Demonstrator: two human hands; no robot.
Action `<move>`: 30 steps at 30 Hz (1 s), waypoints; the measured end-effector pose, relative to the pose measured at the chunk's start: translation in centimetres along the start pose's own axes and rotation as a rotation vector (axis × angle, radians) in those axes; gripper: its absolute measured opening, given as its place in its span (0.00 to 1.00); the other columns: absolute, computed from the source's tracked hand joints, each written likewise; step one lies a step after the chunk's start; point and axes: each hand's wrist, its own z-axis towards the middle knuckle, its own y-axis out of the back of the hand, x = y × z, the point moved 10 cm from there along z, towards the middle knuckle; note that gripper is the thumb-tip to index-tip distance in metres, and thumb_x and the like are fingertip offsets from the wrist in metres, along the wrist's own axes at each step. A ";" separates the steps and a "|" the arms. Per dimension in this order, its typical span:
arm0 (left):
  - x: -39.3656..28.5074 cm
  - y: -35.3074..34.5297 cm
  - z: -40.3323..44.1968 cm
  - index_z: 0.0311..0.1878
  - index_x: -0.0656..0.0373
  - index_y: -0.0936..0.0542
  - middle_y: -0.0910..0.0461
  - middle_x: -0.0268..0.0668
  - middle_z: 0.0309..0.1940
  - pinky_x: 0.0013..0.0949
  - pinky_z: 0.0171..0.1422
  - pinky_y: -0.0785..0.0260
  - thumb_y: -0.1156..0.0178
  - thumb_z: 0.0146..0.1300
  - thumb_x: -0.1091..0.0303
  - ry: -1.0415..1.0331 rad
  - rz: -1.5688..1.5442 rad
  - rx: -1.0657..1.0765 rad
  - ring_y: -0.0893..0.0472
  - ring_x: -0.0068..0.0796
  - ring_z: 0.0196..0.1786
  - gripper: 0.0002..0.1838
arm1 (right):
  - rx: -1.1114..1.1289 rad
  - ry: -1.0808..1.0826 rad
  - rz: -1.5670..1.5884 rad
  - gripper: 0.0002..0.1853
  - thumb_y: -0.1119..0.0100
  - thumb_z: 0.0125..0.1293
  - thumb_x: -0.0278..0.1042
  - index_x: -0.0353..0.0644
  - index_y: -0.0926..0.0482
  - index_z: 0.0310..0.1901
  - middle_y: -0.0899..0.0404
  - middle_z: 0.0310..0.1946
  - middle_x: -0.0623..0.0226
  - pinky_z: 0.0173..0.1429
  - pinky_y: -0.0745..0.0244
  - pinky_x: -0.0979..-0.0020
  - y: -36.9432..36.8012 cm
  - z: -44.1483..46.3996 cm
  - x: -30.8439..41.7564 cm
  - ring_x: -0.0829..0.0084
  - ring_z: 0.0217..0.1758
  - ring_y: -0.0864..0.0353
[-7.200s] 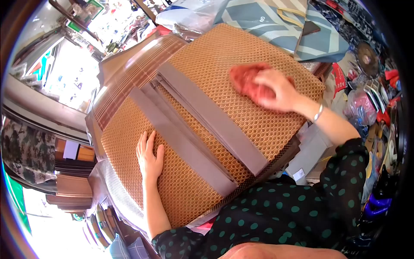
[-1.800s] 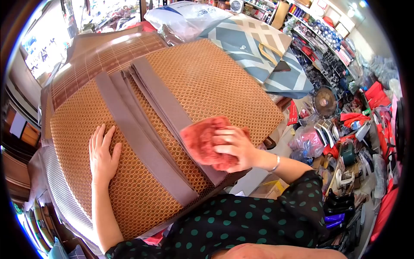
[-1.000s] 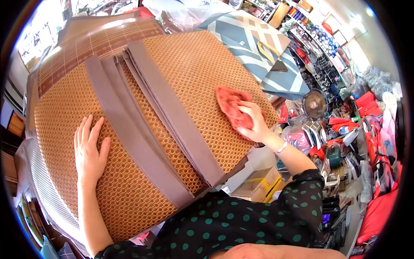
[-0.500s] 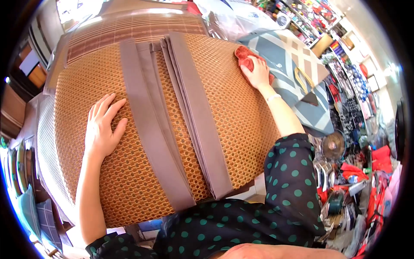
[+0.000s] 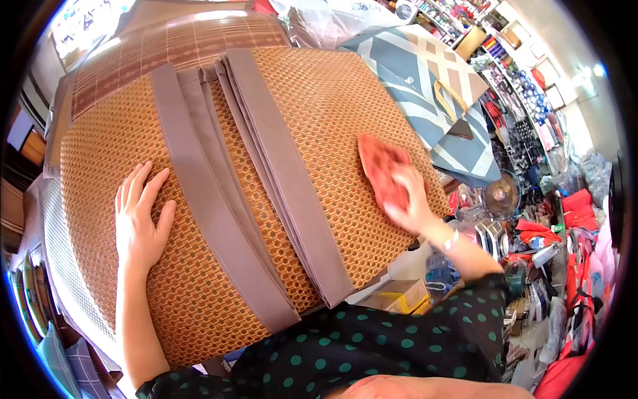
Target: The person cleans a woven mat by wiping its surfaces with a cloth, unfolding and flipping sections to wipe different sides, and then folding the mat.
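A folded woven mat (image 5: 319, 100) in brown and tan lies in front of me, with wide grey-brown fabric borders (image 5: 279, 159) running down its middle. My left hand (image 5: 141, 216) rests flat on the mat's left part, fingers spread and holding nothing. On the right part, my right hand (image 5: 412, 199) presses a red cloth (image 5: 382, 169) against the weave. Its fingers are bent over the cloth and slightly blurred.
Beyond the mat's right edge lies a blue-grey patterned bag (image 5: 412, 80) with a yellow strap. A fan (image 5: 502, 194) stands farther right, near crowded shelves (image 5: 525, 86). An open cardboard box (image 5: 399, 296) sits below the near edge. Clear plastic wrapping (image 5: 332, 23) lies at the back.
My right hand has drawn the red cloth from the mat's far right edge toward me. My left hand keeps its place on the mat, while the whole view has shifted slightly.
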 end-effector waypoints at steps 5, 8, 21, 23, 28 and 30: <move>-0.3 0.1 0.1 0.65 0.56 0.24 0.31 0.45 0.70 0.51 0.77 0.44 0.40 0.64 0.66 -0.030 -0.005 0.019 0.35 0.51 0.73 0.25 | 0.073 0.037 -0.009 0.29 0.29 0.46 0.48 0.44 0.27 0.48 0.25 0.50 0.55 0.63 0.38 0.45 0.0 -3.8 2.6 0.48 0.57 0.27; -0.5 0.4 0.2 0.64 0.55 0.23 0.30 0.46 0.70 0.51 0.77 0.44 0.39 0.63 0.65 -0.009 -0.028 0.006 0.34 0.51 0.73 0.25 | -0.050 0.161 0.081 0.28 0.29 0.45 0.45 0.44 0.27 0.48 0.27 0.47 0.55 0.62 0.39 0.46 -1.9 1.8 -0.3 0.49 0.55 0.28; 0.0 0.5 0.4 0.61 0.55 0.20 0.26 0.43 0.66 0.47 0.76 0.42 0.37 0.64 0.64 0.062 -0.009 -0.036 0.31 0.47 0.71 0.22 | -0.084 -0.215 -0.087 0.27 0.36 0.59 0.59 0.51 0.23 0.54 0.21 0.53 0.59 0.66 0.39 0.51 -10.1 24.3 -11.4 0.54 0.60 0.26; 0.1 0.4 0.4 0.61 0.55 0.20 0.26 0.43 0.66 0.47 0.76 0.42 0.37 0.64 0.65 0.059 -0.013 -0.036 0.31 0.47 0.71 0.22 | -0.156 0.034 0.130 0.25 0.31 0.56 0.51 0.49 0.23 0.52 0.22 0.52 0.59 0.65 0.38 0.51 -8.6 19.3 -8.5 0.55 0.59 0.26; 0.1 0.3 0.3 0.62 0.55 0.21 0.26 0.43 0.67 0.47 0.77 0.42 0.38 0.65 0.64 0.083 -0.006 -0.019 0.31 0.48 0.71 0.22 | -0.023 0.254 0.222 0.26 0.28 0.47 0.47 0.50 0.26 0.47 0.27 0.46 0.62 0.60 0.37 0.50 -1.0 2.0 0.5 0.55 0.53 0.27; 0.1 0.2 0.3 0.63 0.55 0.22 0.26 0.43 0.67 0.48 0.77 0.42 0.39 0.65 0.63 0.060 0.003 -0.020 0.32 0.48 0.72 0.23 | 0.075 0.312 0.186 0.29 0.29 0.47 0.57 0.50 0.25 0.47 0.28 0.46 0.60 0.60 0.38 0.46 0.3 -3.7 2.8 0.55 0.54 0.27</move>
